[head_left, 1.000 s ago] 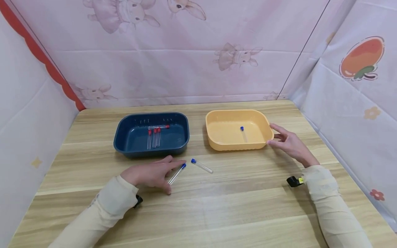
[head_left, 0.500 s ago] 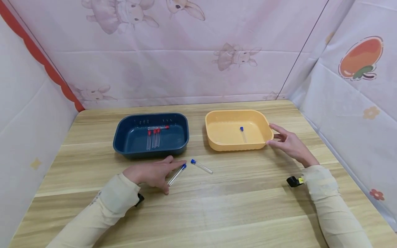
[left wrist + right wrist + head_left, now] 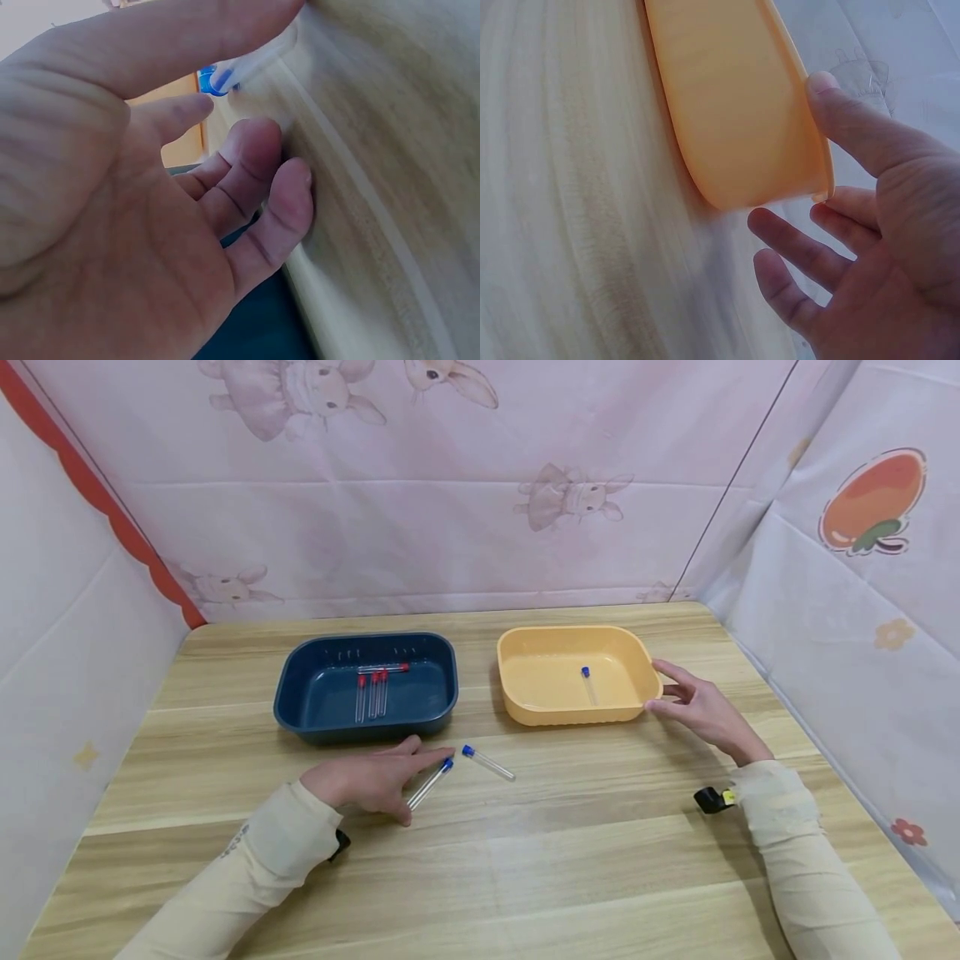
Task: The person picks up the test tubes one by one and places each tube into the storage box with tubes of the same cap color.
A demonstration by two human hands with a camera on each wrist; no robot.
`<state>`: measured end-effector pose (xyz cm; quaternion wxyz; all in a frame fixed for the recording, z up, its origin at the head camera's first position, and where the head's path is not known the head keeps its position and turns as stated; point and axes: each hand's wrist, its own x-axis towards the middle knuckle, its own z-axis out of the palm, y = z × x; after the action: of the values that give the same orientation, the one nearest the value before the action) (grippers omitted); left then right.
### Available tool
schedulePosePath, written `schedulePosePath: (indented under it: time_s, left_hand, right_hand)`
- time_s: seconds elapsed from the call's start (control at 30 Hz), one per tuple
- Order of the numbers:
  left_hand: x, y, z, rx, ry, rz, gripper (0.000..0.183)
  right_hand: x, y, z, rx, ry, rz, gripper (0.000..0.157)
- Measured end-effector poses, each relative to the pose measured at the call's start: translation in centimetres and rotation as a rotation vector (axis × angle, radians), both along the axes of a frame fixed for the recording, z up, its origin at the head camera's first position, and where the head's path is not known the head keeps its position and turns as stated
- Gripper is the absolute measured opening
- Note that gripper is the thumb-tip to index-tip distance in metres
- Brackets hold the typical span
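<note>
My left hand (image 3: pixel 367 781) is low over the table in front of the navy basin (image 3: pixel 296 720). Its thumb and index finger span a clear blue-capped test tube (image 3: pixel 429 785), thumb at the bottom end, index by the cap. In the left wrist view the other fingers are bent loosely beside the tabletop, and the tube's blue cap (image 3: pixel 214 81) shows past the index finger. My right hand (image 3: pixel 701 710) holds the right end of the yellow basin (image 3: pixel 573 717), thumb at the front corner and index behind. The right wrist view shows the thumb on the rim.
Another blue-capped test tube (image 3: pixel 491 764) lies on the wooden table (image 3: pixel 570 860) between the basins. One more blue-capped tube (image 3: pixel 588 683) lies inside the yellow basin. Several red-capped tubes (image 3: pixel 373 693) lie in the navy basin. A printed curtain (image 3: pixel 450 543) stands behind.
The left hand shifts very slightly right, and the blue-capped tube by it moves a little with it. The right hand and both basins stay in place.
</note>
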<state>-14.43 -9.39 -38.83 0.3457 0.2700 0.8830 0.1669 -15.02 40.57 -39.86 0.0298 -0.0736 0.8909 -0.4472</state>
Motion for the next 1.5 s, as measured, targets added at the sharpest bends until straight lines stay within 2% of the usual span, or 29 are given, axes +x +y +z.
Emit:
schedulePosePath:
  time_s: [0.2, 0.47, 0.87, 1.1, 1.2, 1.5]
  left_hand:
    - [0.4, 0.1, -0.1, 0.006, 0.014, -0.005, 0.098]
    - [0.8, 0.7, 0.1, -0.035, 0.062, -0.014, 0.092]
    - [1.1, 0.7, -0.6, 0.023, 0.14, 0.02, 0.095]
    - [1.4, 0.6, -0.9, 0.071, 0.19, 0.012, 0.093]
    - [1.5, 0.6, -0.7, 0.101, 0.186, 0.027, 0.095]
    - [1.4, 1.3, 0.1, 0.265, 0.196, 0.022, 0.088]
  right_hand:
    - [0.1, 0.0, 0.1, 0.009, -0.018, -0.006, 0.079]
    - [0.1, 0.0, 0.2, 0.005, -0.023, -0.012, 0.079]
    - [0.0, 0.1, -0.1, -0.017, -0.007, -0.003, 0.078]
    - [0.0, 0.1, -0.1, -0.023, -0.011, -0.005, 0.078]
    - [0.0, 0.1, -0.1, -0.019, -0.016, -0.011, 0.079]
    - [-0.2, 0.3, -0.3, -0.004, -0.016, -0.009, 0.08]
